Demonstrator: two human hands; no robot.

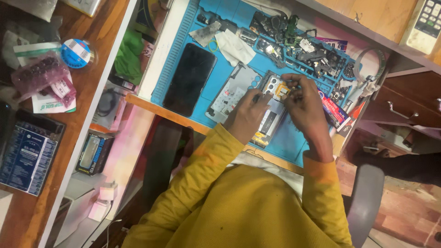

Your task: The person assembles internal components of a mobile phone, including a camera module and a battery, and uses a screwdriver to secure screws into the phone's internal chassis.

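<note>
Both hands worked over an opened phone (pixel 272 110) that lay on a blue work mat (pixel 220 50), its back off and its inner boards and a pale battery showing. The left hand (pixel 248 115) rested on the phone's left edge with the fingers curled in narrow around what seemed to be a thin dark tool, though the blur made that hard to confirm. The right hand (pixel 304 103) sat at about three o'clock from the left one, its fingertips pinched close together over the phone's upper end, near the camera block and a small yellow part; whether it gripped anything there could not be told. Both sleeves were mustard yellow.

At nine o'clock from the opened phone lay a grey back cover (pixel 229 94), just beside it, and further out at nine o'clock a black phone screen (pixel 189 79) lay face up on the same mat. At about eleven o'clock a white cloth (pixel 235 47) lay crumpled. A heap of small dark phone parts (pixel 303 48) filled the mat's tray compartments at twelve to one o'clock. Well apart, on the wooden shelf at nine o'clock, stood a blue-topped solder reel (pixel 76 53) and a pink bag of parts (pixel 39 76).
</note>
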